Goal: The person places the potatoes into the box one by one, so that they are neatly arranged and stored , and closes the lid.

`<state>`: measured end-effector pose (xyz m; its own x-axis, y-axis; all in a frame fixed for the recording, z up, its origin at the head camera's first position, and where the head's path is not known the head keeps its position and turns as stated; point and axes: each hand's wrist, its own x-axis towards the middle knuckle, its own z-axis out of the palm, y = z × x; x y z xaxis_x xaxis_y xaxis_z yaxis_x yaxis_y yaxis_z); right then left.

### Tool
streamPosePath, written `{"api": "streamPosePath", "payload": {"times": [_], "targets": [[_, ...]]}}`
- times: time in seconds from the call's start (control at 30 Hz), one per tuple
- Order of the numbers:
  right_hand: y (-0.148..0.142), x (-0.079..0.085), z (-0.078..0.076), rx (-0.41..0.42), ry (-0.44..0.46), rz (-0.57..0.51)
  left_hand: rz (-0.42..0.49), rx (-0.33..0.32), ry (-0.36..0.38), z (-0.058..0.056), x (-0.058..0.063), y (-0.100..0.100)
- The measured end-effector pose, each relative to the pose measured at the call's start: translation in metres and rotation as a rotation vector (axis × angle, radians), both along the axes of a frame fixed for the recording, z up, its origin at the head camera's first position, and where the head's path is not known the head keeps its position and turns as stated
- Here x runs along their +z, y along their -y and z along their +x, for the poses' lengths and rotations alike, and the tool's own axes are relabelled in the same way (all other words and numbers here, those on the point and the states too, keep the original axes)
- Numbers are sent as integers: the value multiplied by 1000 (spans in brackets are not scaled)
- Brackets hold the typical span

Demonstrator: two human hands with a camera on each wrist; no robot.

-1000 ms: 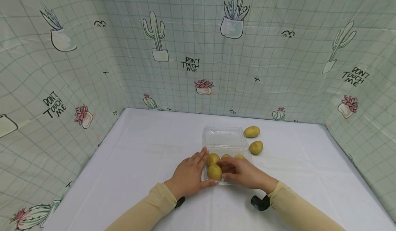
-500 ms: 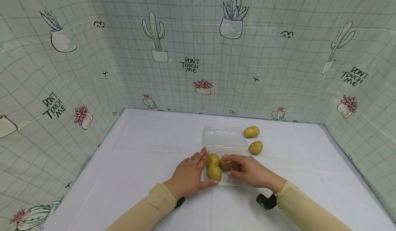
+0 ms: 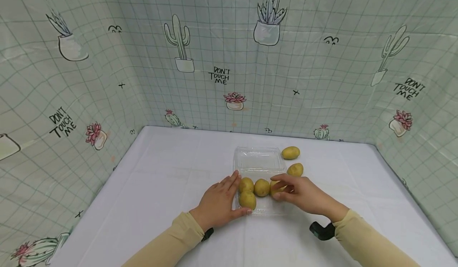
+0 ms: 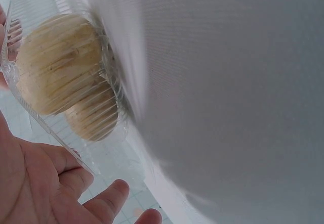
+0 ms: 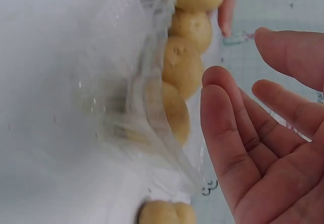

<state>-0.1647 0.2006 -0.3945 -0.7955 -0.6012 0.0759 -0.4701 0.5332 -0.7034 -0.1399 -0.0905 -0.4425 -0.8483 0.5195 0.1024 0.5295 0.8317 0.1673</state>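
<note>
A clear plastic clamshell box (image 3: 266,209) lies with its lid (image 3: 259,158) folded back, several potatoes inside. Two potatoes, a rear one (image 3: 246,184) and a front one (image 3: 247,200), sit at its left; others continue rightward along the back. My left hand (image 3: 220,203) rests against the box's left side, fingers extended, thumb along the front rim. Over the right end, my right hand (image 3: 304,194) has relaxed, parted fingers near the rightmost potato (image 3: 274,188). In the right wrist view those fingers (image 5: 220,128) hold nothing, apart from that potato (image 5: 174,114).
Outside the box to the right lie two loose potatoes, one (image 3: 295,169) beside the hinge and another (image 3: 291,152) beside the lid. White cloth (image 3: 171,167) covers the table. A printed grid curtain (image 3: 200,92) encloses the back and sides.
My right hand has moved rightward from the left potatoes, past the middle one, to the box's right end, uncovering the middle potato. My left hand has stayed in place.
</note>
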Motion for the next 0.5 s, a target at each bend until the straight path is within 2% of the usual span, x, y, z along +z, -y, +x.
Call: {"api": "streamPosePath", "payload": {"times": [0.17, 0.5], "targets": [[-13, 7, -2, -49, -11, 21, 2, -3, 4, 0, 0, 0], [-46, 9, -9, -141, -23, 11, -7, -2, 8, 0, 0, 0]]}}
